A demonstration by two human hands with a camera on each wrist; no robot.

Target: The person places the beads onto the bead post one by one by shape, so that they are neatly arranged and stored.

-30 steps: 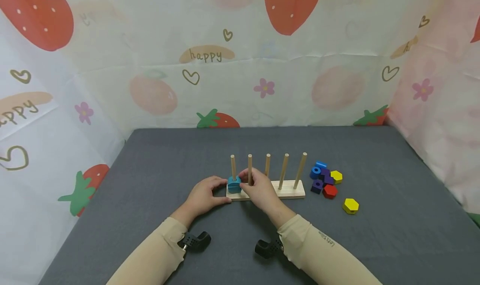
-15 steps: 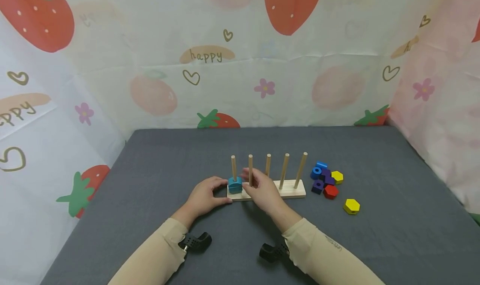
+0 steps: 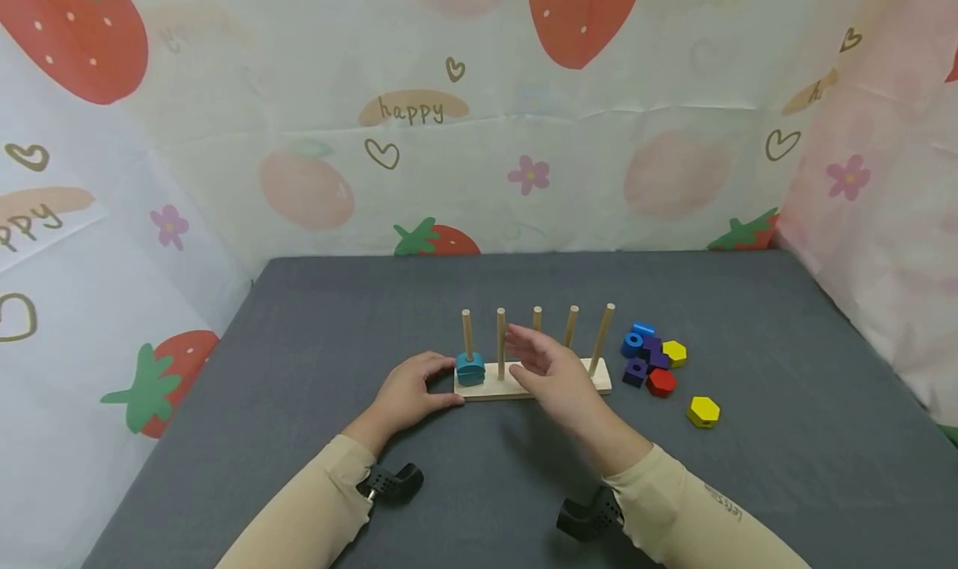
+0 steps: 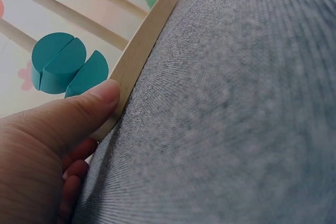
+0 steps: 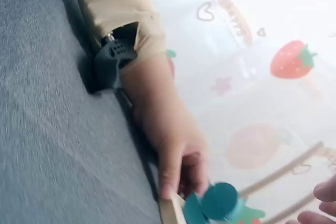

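Pale wood forms the board that lies across the middle of the grey table, with five upright pegs standing in a row from its left end to its right end. The left hand grips the board's left end, its thumb pressed against the front edge near the corner and its other fingers curled round the end. Teal blocks sit threaded on the leftmost peg, stacked at the board's left end; the left wrist view shows a round face with a line across it and, lower down, a piece with a curved edge. The right hand is held over the board with its fingers loosely extended and the thumb apart from them, the fingertips just beside the second peg; whether one touches it, I cannot tell. Past the board's right end, toward the table's right edge, blue blocks, purple blocks, a yellow hexagon and a red hexagon lie bunched together. A second yellow hexagon lies apart from that bunch, closer to the table's near edge. Behind the table's far edge hangs a white cloth printed with strawberries, hearts and flowers.
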